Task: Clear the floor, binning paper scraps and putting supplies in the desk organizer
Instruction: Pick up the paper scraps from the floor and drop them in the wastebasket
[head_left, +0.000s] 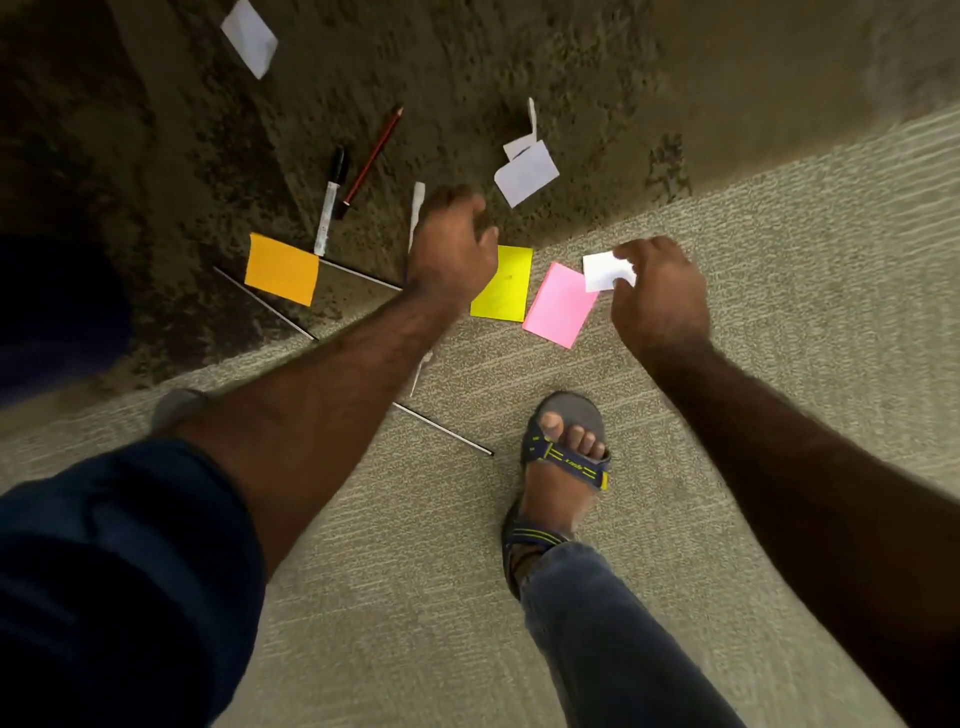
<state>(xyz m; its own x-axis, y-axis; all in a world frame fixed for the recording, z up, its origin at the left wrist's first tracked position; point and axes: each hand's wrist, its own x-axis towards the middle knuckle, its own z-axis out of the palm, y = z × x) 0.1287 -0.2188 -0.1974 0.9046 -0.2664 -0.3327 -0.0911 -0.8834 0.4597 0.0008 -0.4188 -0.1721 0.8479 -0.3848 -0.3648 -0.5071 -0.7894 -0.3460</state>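
— What is seen nearest the camera?

— Dark blue sleeve (119, 571) is seen lowest on the left, and a jeans leg (613, 644) ending in a sandal (563, 467) is planted on the pale carpet (389, 597). A thin metal rod (444, 429) is laid on the carpet just left of the sandal.

— How are the hands held?

— The right hand (660, 291) is closed on a white paper scrap (605, 271), which is pinched at its edge above the carpet, beside a pink sticky pad (560, 304). The left hand (452, 241) is curled, with a white strip (417, 210) showing beside it; whether that strip is gripped cannot be told.

— What is spread further out?

— A yellow sticky pad (503, 285) is partly covered by the left hand and lies just left of the pink one, at the border between the pale carpet and a darker floor (571, 62). An orange sticky pad (281, 269) is laid further left, with two more thin rods (265, 304) crossing near it. Beyond it a marker (329, 205) and a pencil (371, 156) are laid side by side. A folded white paper (525, 171) is seen behind the hands, and another white paper (250, 36) is found farthest away.
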